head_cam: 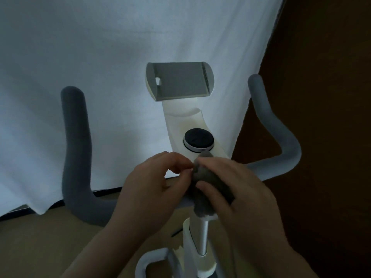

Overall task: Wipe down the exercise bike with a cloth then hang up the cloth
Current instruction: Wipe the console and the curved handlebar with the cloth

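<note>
Head view shows both hands, left hand (pixel 148 183) and right hand (pixel 230 183), pinching the bunched cloth (pixel 210 189) above the handlebar (pixel 76 157), so a loose pinch may drop it.

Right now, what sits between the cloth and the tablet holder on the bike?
In the head view, the round black knob and bare cream console lie between the cloth and tablet holder.

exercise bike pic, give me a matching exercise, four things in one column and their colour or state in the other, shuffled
Things:
1. cloth
2. knob
3. tablet holder
4. left handlebar

Colour or state:
A. flat grey tray at the top of the console, nothing on it
B. round, black top, just beyond the hands
C. bunched up, held by both hands
D. dark grey padding, curving upward, untouched

Pairs: 1-C, 2-B, 3-A, 4-D
</note>
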